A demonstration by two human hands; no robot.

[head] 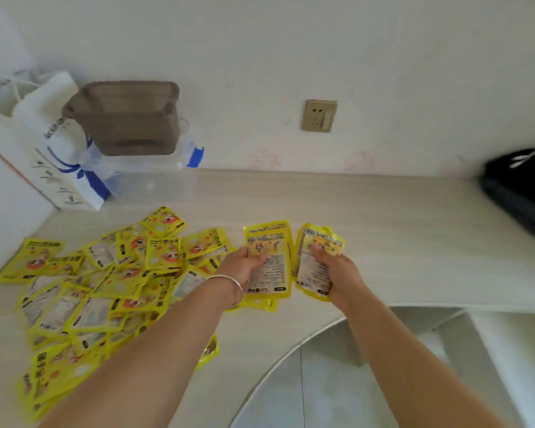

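Holding: left hand (244, 268) grips one yellow packet (272, 270), thumb on top, fingers curled under.
Other grip: right hand (342, 274) clenches a small stack of packets (309, 270), thumb pressing its face.
Packet look: flat, bright yellow border, pale printed centre, barcode, black text, back side up.
Location: over the table (383, 227), just right of the loose pile (105, 273).

Glossy yellow plastic packets (162, 253) are shining on the smooth, matt, wood-grained counter (383, 230); a polished metal bangle (234, 284) is gleaming.
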